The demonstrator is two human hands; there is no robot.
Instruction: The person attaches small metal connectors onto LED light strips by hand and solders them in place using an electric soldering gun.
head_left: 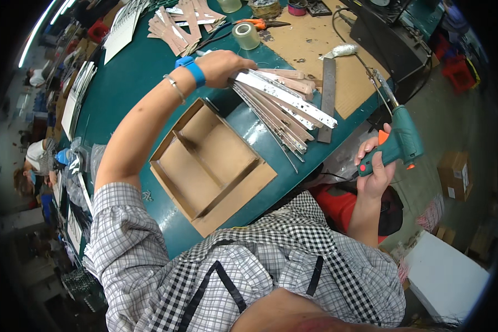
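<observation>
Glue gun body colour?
The glue gun body is dark green; it shows best in the head view.

We can read no text, number or sign in this view. At 3 o'clock, a brown cardboard box (447, 176) bears pale label patches (451, 192); any print on them is too small to make out. Near 1 o'clock, the white-faced strips (288, 94) under the left hand (224, 67) carry dark specks; we cannot tell whether these are lettering. Between 10 and 11 o'clock, we find the white sheets (120, 37) likewise illegible.
</observation>
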